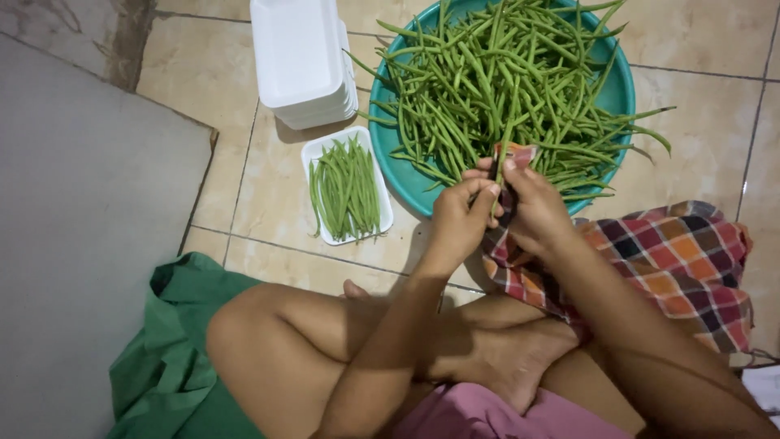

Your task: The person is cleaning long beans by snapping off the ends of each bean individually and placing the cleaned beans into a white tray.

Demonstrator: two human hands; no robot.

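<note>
My left hand point(461, 218) and my right hand point(532, 207) meet over the near rim of a teal basin point(398, 175). Both pinch the same long green bean point(505, 146), which points up toward the heap of green beans point(504, 77) filling the basin. A checked cloth point(682, 252) lies under my right hand and forearm. Left of the basin, a small white foam tray point(312, 154) holds a neat row of sorted beans point(344, 189).
A stack of empty white foam trays point(299, 57) stands behind the small tray. A grey mat point(81, 228) covers the floor at the left. Green cloth point(162, 366) lies by my crossed legs point(325, 341) on the tiled floor point(699, 130).
</note>
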